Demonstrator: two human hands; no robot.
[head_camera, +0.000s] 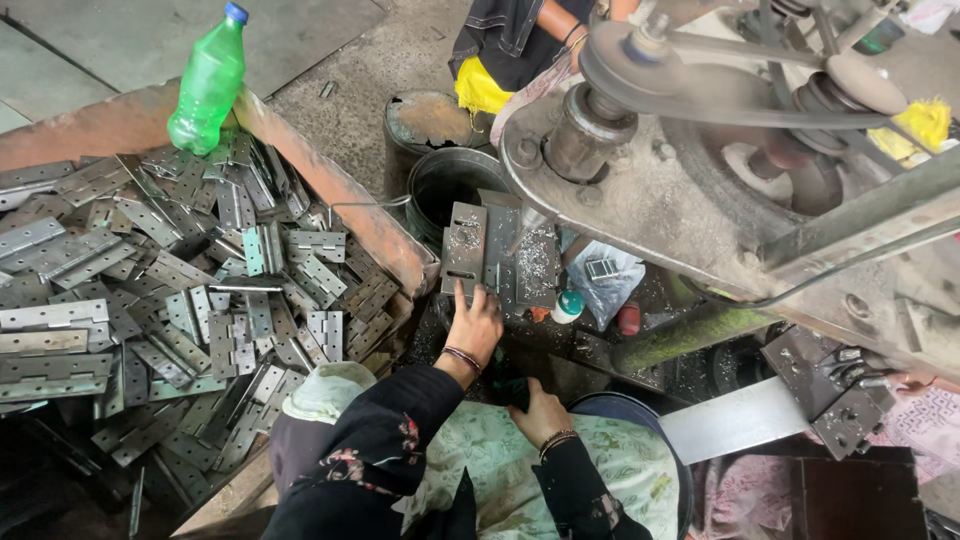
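Left hand (474, 322) holds flat grey steel hinge plate (464, 250) on the press bed.
Right hand (538, 412) rests half-curled, empty, in lap; keep fingertips low, plate flat.

Single head camera looking steeply down from close range, facing forward over lap, taking in hinge pile (170, 290) on left, machine (700, 170) on right.

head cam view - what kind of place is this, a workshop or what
Most likely a small metalworking shop turning out door hinges. A rusty bin holds a heap of steel hinges, a belt-driven machine stands on the right, and the left hand steadies a hinge plate at it.
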